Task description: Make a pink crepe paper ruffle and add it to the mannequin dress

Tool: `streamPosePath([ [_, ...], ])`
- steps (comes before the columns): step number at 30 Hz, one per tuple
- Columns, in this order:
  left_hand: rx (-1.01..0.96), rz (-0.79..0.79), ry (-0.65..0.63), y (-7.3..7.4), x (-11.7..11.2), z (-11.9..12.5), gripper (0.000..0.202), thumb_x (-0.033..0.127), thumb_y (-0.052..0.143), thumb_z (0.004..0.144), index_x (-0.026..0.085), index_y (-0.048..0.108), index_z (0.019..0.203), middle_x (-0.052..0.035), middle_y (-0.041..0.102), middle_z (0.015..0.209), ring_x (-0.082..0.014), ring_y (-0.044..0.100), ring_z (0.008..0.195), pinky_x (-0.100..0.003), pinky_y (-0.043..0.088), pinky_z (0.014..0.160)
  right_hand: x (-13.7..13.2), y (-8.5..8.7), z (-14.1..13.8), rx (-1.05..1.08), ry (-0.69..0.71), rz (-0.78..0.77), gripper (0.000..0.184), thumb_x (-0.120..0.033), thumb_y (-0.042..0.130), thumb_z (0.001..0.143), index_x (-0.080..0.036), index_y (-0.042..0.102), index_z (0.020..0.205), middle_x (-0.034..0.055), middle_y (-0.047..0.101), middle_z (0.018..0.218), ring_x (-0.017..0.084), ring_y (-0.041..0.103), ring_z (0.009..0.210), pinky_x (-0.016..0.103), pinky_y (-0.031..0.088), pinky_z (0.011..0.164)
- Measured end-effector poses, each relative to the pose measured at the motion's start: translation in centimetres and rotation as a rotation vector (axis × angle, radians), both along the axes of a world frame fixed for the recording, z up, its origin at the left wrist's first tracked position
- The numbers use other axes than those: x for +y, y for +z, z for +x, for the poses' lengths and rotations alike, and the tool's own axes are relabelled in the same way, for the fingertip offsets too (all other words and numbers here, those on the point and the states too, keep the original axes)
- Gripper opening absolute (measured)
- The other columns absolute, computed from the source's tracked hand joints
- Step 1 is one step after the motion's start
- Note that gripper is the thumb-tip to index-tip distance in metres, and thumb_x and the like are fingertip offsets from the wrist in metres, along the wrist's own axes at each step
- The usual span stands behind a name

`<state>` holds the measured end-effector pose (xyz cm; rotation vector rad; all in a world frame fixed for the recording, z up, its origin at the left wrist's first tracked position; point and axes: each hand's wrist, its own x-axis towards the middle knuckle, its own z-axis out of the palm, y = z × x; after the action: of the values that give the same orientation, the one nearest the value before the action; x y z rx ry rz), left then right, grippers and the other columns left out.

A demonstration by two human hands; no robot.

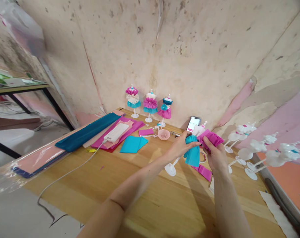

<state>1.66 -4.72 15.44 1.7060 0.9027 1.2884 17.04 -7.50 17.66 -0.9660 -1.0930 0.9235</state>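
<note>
My left hand (181, 146) grips a small white dress form (198, 131) at its waist, and a teal crepe-paper skirt (192, 153) hangs from the form. My right hand (214, 154) pinches a gathered piece of magenta crepe paper (211, 140) against the form's far side. The form's round white stand base (170, 169) tilts up off the wooden table (150, 205), below my left hand. A loose magenta paper strip (203, 172) lies under my right hand. Part of the form's torso is hidden by my fingers and the paper.
Several dressed dress forms (150, 105) stand by the wall, and several bare white forms (264, 153) stand at the right. Teal and magenta paper sheets (117, 135), a power bank (116, 132) with its cable, a pink bowl (163, 134) and a phone (193, 124) lie on the table.
</note>
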Motion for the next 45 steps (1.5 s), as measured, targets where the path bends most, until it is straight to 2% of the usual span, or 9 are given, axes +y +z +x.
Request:
streamPosePath([
  [9,0.021,0.005,0.021,-0.2,-0.3,0.2,0.054,0.056,0.062,0.079,0.019,0.051,0.117,-0.0055,0.064,0.107,-0.0194,0.06,0.097,-0.03,0.047,0.08,-0.3,0.3,-0.5,0.043,0.034,-0.018,0.022,-0.034,0.078,0.071,-0.02,0.06,0.072,-0.0036,0.052,0.064,0.008,0.042,0.054,0.021,0.029,0.044],
  [18,0.024,0.015,0.006,0.2,-0.4,0.2,0.05,0.054,0.061,0.081,0.019,0.05,0.116,-0.0041,0.064,0.107,-0.0179,0.061,0.095,-0.029,0.046,0.081,-0.2,-0.1,-0.7,-0.062,-0.077,-0.027,0.027,-0.039,0.075,0.074,-0.019,0.056,0.071,-0.0042,0.05,0.06,0.007,0.04,0.051,0.021,0.029,0.044],
  [25,-0.018,0.045,0.015,-0.5,-0.2,0.4,0.038,0.05,0.05,0.09,0.02,0.051,0.113,-0.0035,0.064,0.104,-0.0164,0.06,0.092,-0.03,0.047,0.08,-0.3,-0.1,-0.6,-0.085,-0.078,-0.047,0.028,-0.041,0.074,0.075,-0.019,0.057,0.073,-0.0036,0.052,0.06,0.008,0.041,0.051,0.021,0.028,0.044],
  [29,-0.038,0.048,0.016,-0.8,0.1,0.6,0.036,0.049,0.051,0.089,0.02,0.053,0.11,-0.0054,0.063,0.109,-0.018,0.059,0.098,-0.031,0.047,0.084,-0.4,-0.1,-0.8,-0.082,-0.06,-0.029,0.03,-0.042,0.073,0.074,-0.02,0.055,0.069,-0.0045,0.05,0.058,0.007,0.037,0.048,0.022,0.027,0.043],
  [36,-0.021,0.032,0.028,-0.6,-0.1,0.5,0.037,0.049,0.051,0.089,0.019,0.052,0.11,-0.0072,0.063,0.111,-0.0193,0.059,0.101,-0.033,0.046,0.087,-0.5,-0.2,-0.8,-0.074,-0.025,-0.022,0.028,-0.043,0.073,0.074,-0.02,0.057,0.072,-0.0038,0.052,0.062,0.009,0.042,0.053,0.022,0.033,0.047],
  [45,-0.033,0.005,0.036,-0.9,0.4,0.8,0.037,0.051,0.048,0.09,0.018,0.053,0.107,-0.0059,0.063,0.106,-0.0176,0.059,0.095,-0.031,0.046,0.085,-0.8,-0.1,-0.6,-0.17,-0.067,0.009,0.028,-0.046,0.073,0.073,-0.021,0.062,0.077,-0.0012,0.059,0.068,0.011,0.048,0.058,0.025,0.04,0.054],
])
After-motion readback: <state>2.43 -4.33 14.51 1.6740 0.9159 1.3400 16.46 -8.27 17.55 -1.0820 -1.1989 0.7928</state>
